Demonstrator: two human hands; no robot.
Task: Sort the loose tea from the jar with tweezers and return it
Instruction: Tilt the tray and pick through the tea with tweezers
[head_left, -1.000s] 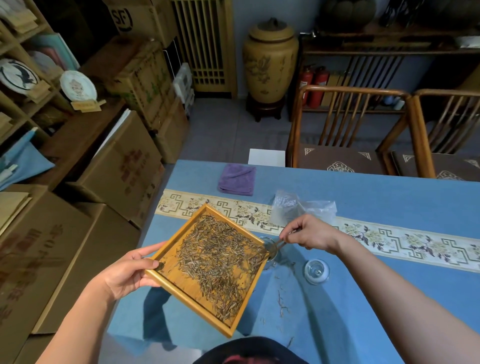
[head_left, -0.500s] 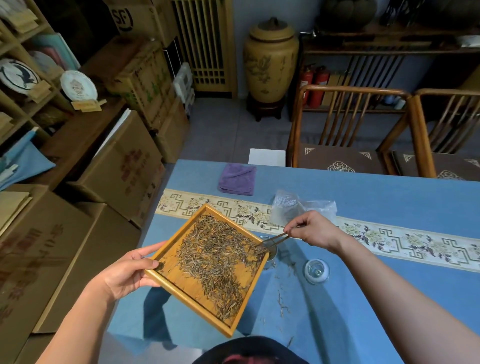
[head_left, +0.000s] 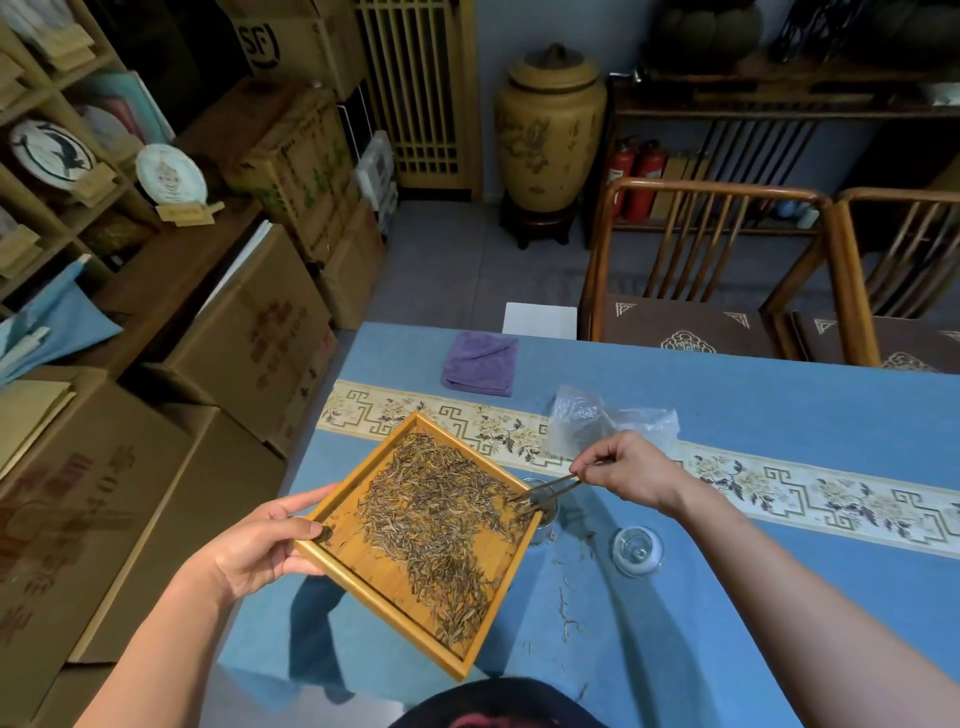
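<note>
A square wooden tray (head_left: 363, 582) spread with loose tea leaves (head_left: 441, 525) is held tilted above the table's near left corner. My left hand (head_left: 260, 551) grips its left corner, thumb on the rim. My right hand (head_left: 623, 467) pinches metal tweezers (head_left: 550, 488), whose tips reach the tea at the tray's right corner. Directly under that corner stands a small glass jar (head_left: 545, 525), mostly hidden by the tray. Its glass lid (head_left: 638, 551) lies on the blue tablecloth to the right.
A crumpled clear plastic bag (head_left: 608, 421) lies behind my right hand, and a folded purple cloth (head_left: 480, 364) at the far left. Stray tea bits (head_left: 566, 613) dot the cloth. Two wooden chairs (head_left: 691, 270) stand beyond the table; cardboard boxes (head_left: 249, 332) line the left.
My right hand lifted slightly and swung the tweezers left, from over the jar mouth onto the tea at the tray's right corner. The tray and left hand stayed put.
</note>
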